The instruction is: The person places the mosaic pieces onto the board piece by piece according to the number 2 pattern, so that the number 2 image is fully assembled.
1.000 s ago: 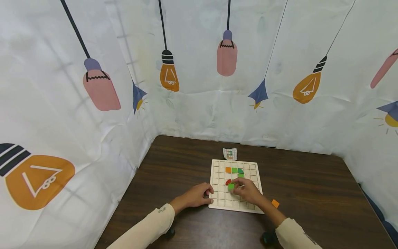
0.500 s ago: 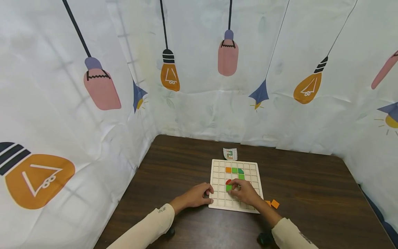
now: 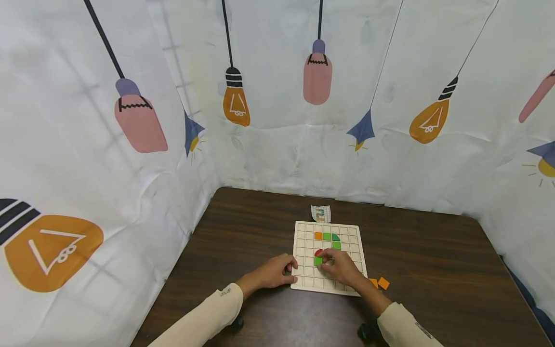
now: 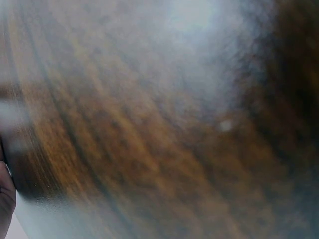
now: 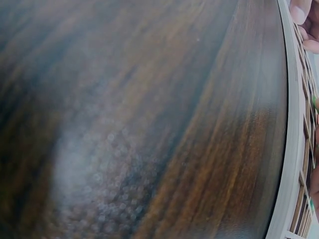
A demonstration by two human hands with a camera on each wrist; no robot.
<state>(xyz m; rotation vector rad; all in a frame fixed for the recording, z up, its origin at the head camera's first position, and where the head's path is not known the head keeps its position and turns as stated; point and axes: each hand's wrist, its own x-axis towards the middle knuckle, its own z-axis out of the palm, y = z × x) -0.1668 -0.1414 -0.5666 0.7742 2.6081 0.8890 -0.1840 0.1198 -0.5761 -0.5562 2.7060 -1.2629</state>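
Note:
A light wooden grid board [image 3: 305, 278] lies on the table. My left hand [image 3: 274, 272] holds its left edge, fingers curled and thumb at the rim; those fingers [image 5: 300, 12] also show at the corner of the right wrist view. Over the middle of the board, my right hand [image 3: 341, 268] pinches a green square tile [image 3: 318, 261] at its cell, just below a red rounded tile [image 3: 318, 252]. Farther up the grid sit an orange square tile [image 3: 318, 235], a green square tile [image 3: 327, 236], a dark green quarter-round tile [image 3: 336, 237] and another green square [image 3: 336, 245].
Loose orange tiles [image 3: 383, 283] lie on the dark wood table [image 3: 425, 260], right of the board near my right forearm. Behind the board is a small printed pattern card [image 3: 321, 214]. A white lamp-patterned sheet [image 3: 277, 159] hangs around the table.
My right hand has lowered the green square tile into the cell below the red one and moved slightly left, uncovering a second orange tile. The left hand has stayed put.

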